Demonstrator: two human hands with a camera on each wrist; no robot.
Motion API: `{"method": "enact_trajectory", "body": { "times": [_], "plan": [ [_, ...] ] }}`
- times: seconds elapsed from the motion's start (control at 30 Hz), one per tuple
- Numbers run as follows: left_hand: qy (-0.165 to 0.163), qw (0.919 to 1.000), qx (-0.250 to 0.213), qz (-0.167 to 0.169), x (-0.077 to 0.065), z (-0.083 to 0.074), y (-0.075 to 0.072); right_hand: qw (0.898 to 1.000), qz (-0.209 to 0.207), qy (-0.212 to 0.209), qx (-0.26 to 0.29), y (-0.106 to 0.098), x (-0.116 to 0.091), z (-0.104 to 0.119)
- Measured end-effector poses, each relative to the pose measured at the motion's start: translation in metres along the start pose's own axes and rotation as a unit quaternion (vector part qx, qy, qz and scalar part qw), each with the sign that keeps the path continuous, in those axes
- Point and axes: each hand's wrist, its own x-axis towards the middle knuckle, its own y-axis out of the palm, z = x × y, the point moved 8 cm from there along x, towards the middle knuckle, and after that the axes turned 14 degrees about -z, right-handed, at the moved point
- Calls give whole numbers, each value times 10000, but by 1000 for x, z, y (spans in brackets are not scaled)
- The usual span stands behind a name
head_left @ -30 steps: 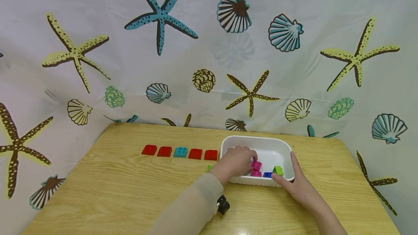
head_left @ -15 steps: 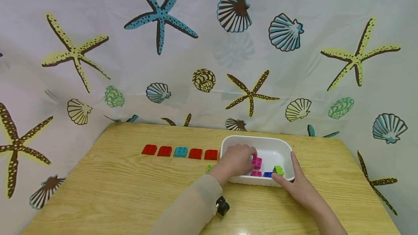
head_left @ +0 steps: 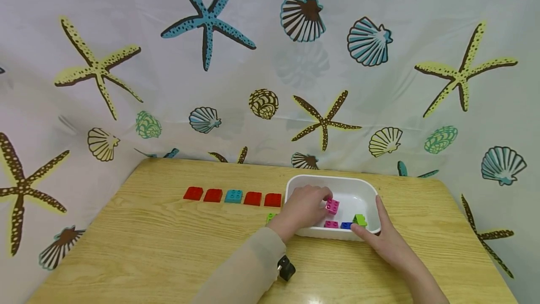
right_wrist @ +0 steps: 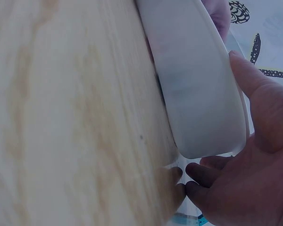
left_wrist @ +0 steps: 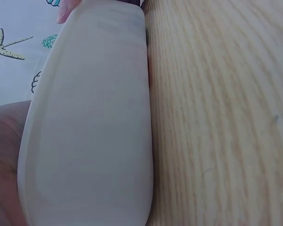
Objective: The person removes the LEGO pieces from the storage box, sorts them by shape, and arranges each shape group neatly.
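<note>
My left hand (head_left: 305, 205) reaches into a white plastic tub (head_left: 333, 234) and grips a pink building brick (head_left: 332, 206) with its fingertips. The brick is tilted, studs showing. Lying below it in the tub are a second pink brick (head_left: 331, 224), a blue brick (head_left: 347, 225) and a lime green brick (head_left: 359, 220). My right hand (head_left: 386, 240) holds the tub's right end, thumb on the front rim and fingers along the outer side. In the left wrist view, the tub's outer wall (left_wrist: 92, 117) hides the bricks. The right wrist view shows my right thumb (right_wrist: 250, 73) against the rim.
Left of the tub, several flat red bricks (head_left: 213, 195) and a light blue brick (head_left: 233, 196) form a row on the wooden table (head_left: 168, 243). A lime green brick (head_left: 270, 217) is partly hidden by my left wrist. Patterned cloth (head_left: 253, 69) stands behind.
The upper pink brick has risen slightly and turned at my left fingertips, now clear of the lower pink brick. My right hand and the tub have stayed in place.
</note>
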Motion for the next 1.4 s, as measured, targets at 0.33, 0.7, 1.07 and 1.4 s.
{"method": "enact_trajectory", "body": {
  "times": [0.33, 0.7, 1.07, 1.4],
  "plan": [
    [-6, 9980, -533, -340, -4, 1, -14, 10000, 13, -57, 41, 2, 0, 2],
    [68, 9914, -1054, -769, -10, 5, -39, 10000, 36, 23, 41, 4, 2, 2],
    [-266, 9871, -1177, -1054, -38, 32, -80, 10000, 54, 64, -45, 3, 1, -1],
    [-744, 9817, -1212, -1270, -77, 78, -110, 9999, 65, 36, -124, 3, 2, -2]
  ]
}}
